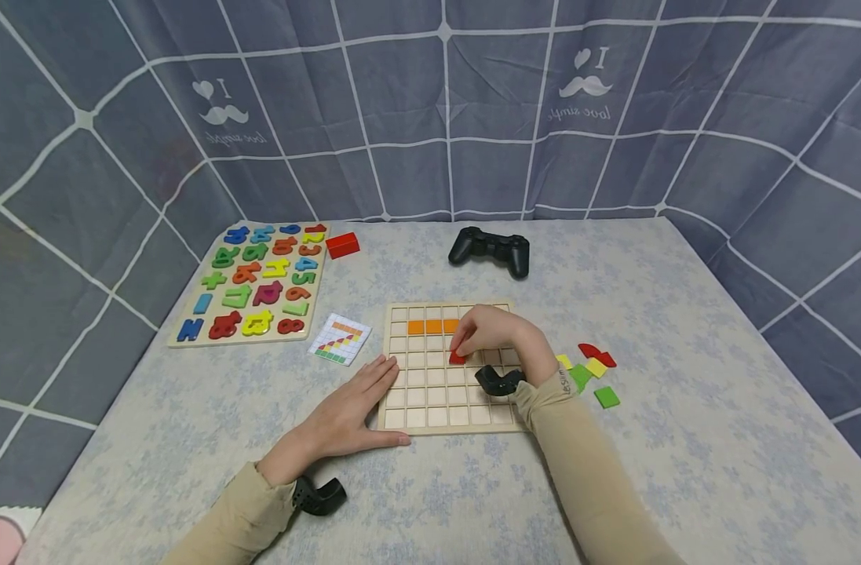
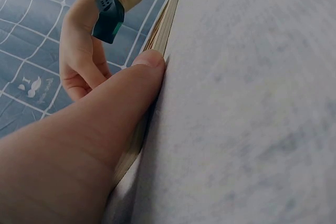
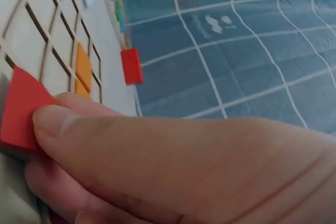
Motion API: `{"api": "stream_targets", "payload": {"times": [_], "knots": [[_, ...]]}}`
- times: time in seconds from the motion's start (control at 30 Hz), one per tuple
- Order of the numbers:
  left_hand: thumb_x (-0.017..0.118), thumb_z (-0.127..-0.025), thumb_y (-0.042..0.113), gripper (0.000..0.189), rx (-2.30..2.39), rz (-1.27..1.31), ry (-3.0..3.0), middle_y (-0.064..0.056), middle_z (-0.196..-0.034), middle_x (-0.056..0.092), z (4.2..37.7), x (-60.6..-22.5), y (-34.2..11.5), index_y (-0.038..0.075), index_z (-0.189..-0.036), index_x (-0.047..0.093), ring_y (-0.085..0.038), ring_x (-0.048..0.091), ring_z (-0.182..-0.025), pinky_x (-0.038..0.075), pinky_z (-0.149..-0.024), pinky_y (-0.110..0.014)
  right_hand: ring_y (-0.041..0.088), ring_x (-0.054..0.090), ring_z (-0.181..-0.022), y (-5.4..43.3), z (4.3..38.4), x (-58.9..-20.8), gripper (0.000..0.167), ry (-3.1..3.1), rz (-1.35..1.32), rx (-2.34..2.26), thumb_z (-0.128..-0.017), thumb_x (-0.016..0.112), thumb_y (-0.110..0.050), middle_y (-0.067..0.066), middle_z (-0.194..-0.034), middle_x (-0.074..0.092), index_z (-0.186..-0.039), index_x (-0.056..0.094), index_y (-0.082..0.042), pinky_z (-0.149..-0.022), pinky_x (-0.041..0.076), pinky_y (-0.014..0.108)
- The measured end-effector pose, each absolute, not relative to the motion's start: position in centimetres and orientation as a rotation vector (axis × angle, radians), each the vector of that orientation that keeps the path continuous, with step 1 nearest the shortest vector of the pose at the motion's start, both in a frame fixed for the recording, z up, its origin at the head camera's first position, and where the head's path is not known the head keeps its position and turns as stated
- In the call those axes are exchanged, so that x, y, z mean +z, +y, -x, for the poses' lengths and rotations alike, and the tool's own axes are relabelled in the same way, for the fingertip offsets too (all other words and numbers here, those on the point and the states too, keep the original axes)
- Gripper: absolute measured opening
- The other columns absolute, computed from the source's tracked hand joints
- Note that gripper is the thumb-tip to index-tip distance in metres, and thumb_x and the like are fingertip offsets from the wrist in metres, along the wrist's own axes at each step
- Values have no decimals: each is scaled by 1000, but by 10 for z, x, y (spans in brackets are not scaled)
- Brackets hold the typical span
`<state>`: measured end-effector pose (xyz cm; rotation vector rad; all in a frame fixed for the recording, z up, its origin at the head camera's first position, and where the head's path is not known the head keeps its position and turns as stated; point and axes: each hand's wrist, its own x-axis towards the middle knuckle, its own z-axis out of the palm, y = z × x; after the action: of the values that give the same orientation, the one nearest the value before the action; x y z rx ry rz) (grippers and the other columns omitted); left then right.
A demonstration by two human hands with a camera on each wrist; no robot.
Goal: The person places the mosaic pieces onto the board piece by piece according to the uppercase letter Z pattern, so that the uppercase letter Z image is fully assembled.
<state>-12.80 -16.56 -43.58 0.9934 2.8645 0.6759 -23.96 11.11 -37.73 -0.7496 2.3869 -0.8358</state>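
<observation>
A wooden grid board (image 1: 444, 430) lies on the table with a row of orange tiles (image 1: 425, 327) in its upper cells. My right hand (image 1: 499, 331) is over the board and pinches a red tile (image 3: 21, 111) between thumb and fingers, just below the orange row in the head view. One side of this tile is curved. At the board's near left corner my left hand (image 1: 345, 412) rests with fingers straight, fingertips on the left edge and thumb along the front edge. A pattern card (image 1: 341, 340) with coloured squares lies left of the board.
Right of the board are loose green (image 1: 607, 397), yellow and red tiles, partly behind my right arm. Past the board lies a black game controller (image 1: 490, 249). A number puzzle board (image 1: 239, 342) stands at the left, with a red block (image 1: 342, 245) beside it.
</observation>
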Motion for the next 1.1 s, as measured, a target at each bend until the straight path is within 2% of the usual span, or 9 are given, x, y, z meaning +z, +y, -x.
{"api": "stream_targets", "payload": {"times": [0.53,0.7,0.83,0.93,1.1], "knots": [[59,-76,70,103,659,-979,2855,-9,-154,20,128,-434,-165,5,-149,25,-22,13,-142,23,-112,-42,10,58,-74,97,234,-376,8,2495,683,-657,-81,72,-9,-6,-77,68,-79,77,-16,-75,50,28],[59,-76,70,104,662,-980,2851,-9,-155,20,128,-434,-165,5,-149,25,-22,13,-142,23,-112,-42,11,59,-75,111,235,-368,9,2485,721,-779,-82,70,-9,-3,-83,69,-87,77,-11,-72,50,29],[60,-76,69,104,666,-979,2843,-9,-155,19,128,-433,-165,5,-149,24,-21,12,-142,22,-113,-41,14,61,-79,131,237,-353,18,2450,789,-918,-86,67,-12,1,-90,70,-101,73,-3,-74,50,32],[60,-76,69,103,666,-984,2843,-9,-155,19,128,-433,-164,4,-148,24,-21,12,-142,22,-113,-41,16,61,-85,146,237,-341,25,2422,807,-955,-88,65,-15,3,-95,69,-108,70,-2,-80,50,36],[60,-76,69,103,663,-988,2841,-9,-154,20,128,-433,-164,4,-148,25,-21,12,-142,23,-112,-42,20,61,-98,169,238,-327,27,2418,777,-955,-91,63,-20,5,-105,67,-112,68,-4,-89,48,41]]}}
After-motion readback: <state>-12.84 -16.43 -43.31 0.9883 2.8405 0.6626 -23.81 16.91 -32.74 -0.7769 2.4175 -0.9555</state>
